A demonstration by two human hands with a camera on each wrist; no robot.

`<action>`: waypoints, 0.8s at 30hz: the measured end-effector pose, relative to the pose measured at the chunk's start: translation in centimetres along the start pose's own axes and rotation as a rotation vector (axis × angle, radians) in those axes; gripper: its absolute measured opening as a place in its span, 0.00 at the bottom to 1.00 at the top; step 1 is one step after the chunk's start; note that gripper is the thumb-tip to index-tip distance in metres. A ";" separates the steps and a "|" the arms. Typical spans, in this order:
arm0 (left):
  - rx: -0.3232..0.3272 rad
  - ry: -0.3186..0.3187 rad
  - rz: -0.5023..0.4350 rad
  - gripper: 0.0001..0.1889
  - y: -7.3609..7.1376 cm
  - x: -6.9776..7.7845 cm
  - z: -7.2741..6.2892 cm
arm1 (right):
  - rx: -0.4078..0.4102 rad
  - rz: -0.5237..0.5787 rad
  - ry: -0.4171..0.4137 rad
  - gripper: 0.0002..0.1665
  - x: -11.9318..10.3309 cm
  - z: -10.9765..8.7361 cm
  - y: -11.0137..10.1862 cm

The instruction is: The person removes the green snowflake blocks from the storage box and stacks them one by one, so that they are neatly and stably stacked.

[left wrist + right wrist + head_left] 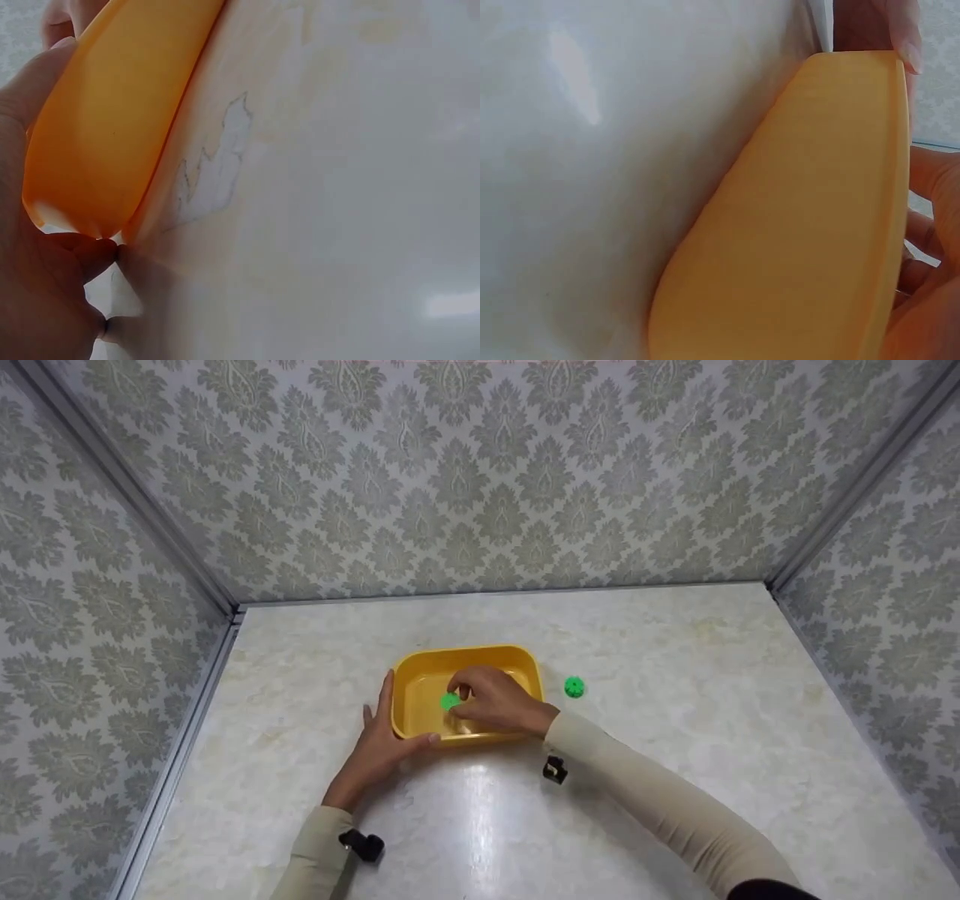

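A yellow plastic basin (420, 654) stands on the table. My left hand (381, 746) holds its near left corner, thumb over the front rim and fingers along the left side. In the left wrist view, the fingers of that hand (97, 259) touch the basin's outer wall (112, 127) low down. My right hand (495, 701) reaches inside the basin and pinches a small bright green round piece (450, 701) between thumb and finger. The basin wall (795, 217) hides that piece in the right wrist view, where part of the right hand (937, 247) shows behind the rim.
A second green piece (574, 686), round with notched edges, lies on the table right of the basin. The pale marbled table (675, 675) is bordered by patterned walls (480, 480) at the back and both sides. Small black camera mounts hang at both wrists.
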State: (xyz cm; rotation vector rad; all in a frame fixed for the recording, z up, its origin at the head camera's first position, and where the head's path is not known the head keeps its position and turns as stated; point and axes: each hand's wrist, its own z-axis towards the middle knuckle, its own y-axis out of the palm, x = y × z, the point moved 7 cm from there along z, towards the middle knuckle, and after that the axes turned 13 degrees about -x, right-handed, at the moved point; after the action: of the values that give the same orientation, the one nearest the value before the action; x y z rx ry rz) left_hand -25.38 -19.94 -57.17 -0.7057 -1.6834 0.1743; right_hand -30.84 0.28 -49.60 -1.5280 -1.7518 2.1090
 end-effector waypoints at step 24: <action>-0.005 0.049 0.011 0.71 0.0 0.2 0.1 | 0.125 0.063 -0.041 0.15 2.0 -4.5 -3.2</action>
State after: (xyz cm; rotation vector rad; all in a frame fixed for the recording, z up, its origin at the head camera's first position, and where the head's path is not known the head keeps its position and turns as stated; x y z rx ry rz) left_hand -25.48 -19.81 -56.98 -0.7181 -1.6335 0.1592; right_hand -30.67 6.01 -48.07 -1.5377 -1.5698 2.2471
